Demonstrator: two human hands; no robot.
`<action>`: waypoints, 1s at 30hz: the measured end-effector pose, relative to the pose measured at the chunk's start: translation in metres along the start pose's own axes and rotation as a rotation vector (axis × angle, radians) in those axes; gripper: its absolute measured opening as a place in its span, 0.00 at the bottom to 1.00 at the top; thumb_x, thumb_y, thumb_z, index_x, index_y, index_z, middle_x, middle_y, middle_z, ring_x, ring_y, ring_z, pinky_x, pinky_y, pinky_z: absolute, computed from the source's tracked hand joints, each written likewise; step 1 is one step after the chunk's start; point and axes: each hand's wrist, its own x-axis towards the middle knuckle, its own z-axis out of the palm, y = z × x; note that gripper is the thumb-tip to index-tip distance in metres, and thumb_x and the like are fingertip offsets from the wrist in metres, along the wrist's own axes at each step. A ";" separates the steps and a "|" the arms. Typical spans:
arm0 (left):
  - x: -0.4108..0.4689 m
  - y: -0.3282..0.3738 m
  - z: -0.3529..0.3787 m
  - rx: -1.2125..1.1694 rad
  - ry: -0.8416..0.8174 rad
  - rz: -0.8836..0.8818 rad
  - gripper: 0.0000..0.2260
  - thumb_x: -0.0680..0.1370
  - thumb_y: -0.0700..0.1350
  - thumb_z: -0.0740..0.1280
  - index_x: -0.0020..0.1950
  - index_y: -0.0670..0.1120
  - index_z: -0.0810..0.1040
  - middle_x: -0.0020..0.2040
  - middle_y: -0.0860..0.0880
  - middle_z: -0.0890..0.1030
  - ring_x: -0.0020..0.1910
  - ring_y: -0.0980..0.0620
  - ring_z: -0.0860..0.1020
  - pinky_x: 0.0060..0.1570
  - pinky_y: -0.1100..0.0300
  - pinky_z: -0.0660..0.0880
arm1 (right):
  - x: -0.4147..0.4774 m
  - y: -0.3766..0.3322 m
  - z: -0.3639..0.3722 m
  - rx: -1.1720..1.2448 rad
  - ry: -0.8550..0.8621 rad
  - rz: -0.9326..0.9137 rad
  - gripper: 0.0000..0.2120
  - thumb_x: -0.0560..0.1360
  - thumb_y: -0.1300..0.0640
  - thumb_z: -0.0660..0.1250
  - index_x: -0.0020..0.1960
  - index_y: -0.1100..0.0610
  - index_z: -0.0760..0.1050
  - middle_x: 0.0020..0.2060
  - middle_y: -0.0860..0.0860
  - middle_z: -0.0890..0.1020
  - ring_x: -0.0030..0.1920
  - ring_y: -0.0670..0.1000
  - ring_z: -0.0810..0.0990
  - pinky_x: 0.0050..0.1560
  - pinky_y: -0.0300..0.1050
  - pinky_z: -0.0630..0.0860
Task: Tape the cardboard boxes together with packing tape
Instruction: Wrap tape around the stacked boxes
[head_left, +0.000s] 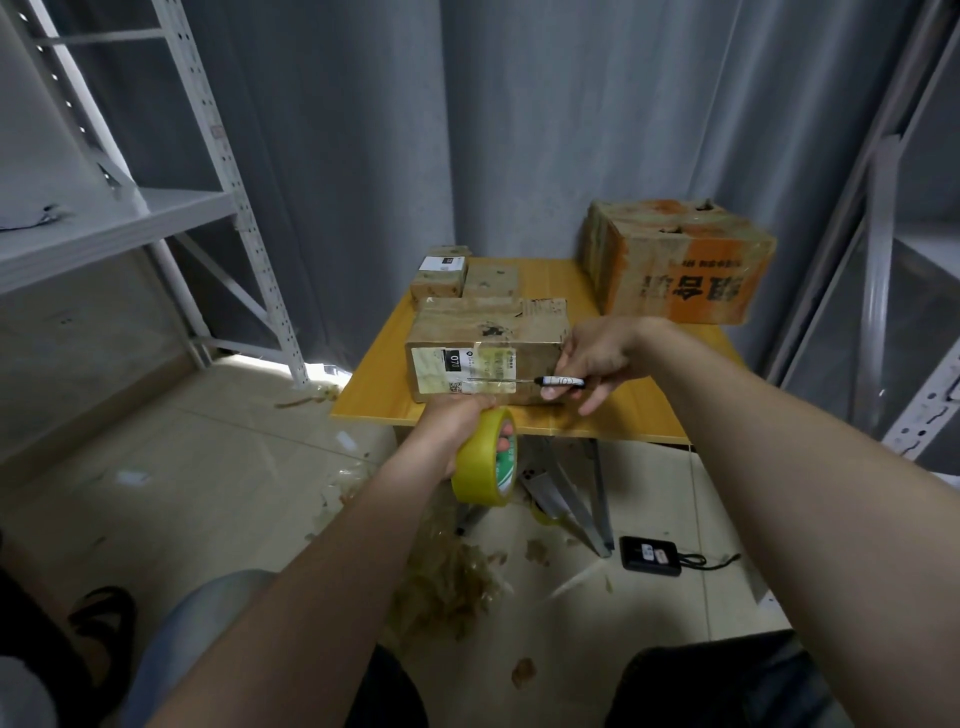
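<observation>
A brown cardboard box (485, 332) with a white label sits at the near edge of the yellow table (675, 415). My left hand (452, 421) grips a yellow tape roll (483, 467) just below the box's front face, and clear tape runs up onto the box. My right hand (592, 364) holds a small black-handled blade tool (524, 381) level against the box's front, its thin tip pointing left over the label. Two smaller boxes (462, 278) stand behind the near box.
A large orange-printed carton (680, 260) stands at the table's far right. Metal shelving (130, 218) rises on the left and right. Tape scraps (447, 582) and a black device with a cord (652, 556) lie on the tiled floor under the table.
</observation>
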 end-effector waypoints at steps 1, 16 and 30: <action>0.000 0.000 0.000 0.002 0.001 0.000 0.09 0.84 0.42 0.67 0.60 0.38 0.79 0.35 0.39 0.84 0.24 0.46 0.80 0.25 0.58 0.78 | 0.000 0.001 0.001 0.000 0.008 0.001 0.23 0.60 0.57 0.84 0.51 0.66 0.85 0.40 0.57 0.82 0.37 0.48 0.83 0.40 0.43 0.85; -0.013 -0.012 0.003 0.251 -0.189 -0.152 0.07 0.83 0.39 0.65 0.56 0.35 0.76 0.40 0.33 0.83 0.31 0.40 0.82 0.32 0.51 0.81 | -0.027 0.010 0.000 0.240 -0.163 -0.165 0.23 0.67 0.55 0.80 0.58 0.64 0.82 0.36 0.51 0.84 0.36 0.49 0.79 0.50 0.50 0.86; -0.013 -0.005 0.019 0.369 -0.315 -0.198 0.08 0.84 0.45 0.65 0.57 0.41 0.76 0.48 0.35 0.86 0.38 0.40 0.85 0.40 0.50 0.83 | 0.006 0.108 0.006 0.111 0.812 0.236 0.18 0.75 0.45 0.75 0.40 0.59 0.74 0.49 0.58 0.78 0.52 0.60 0.76 0.39 0.50 0.70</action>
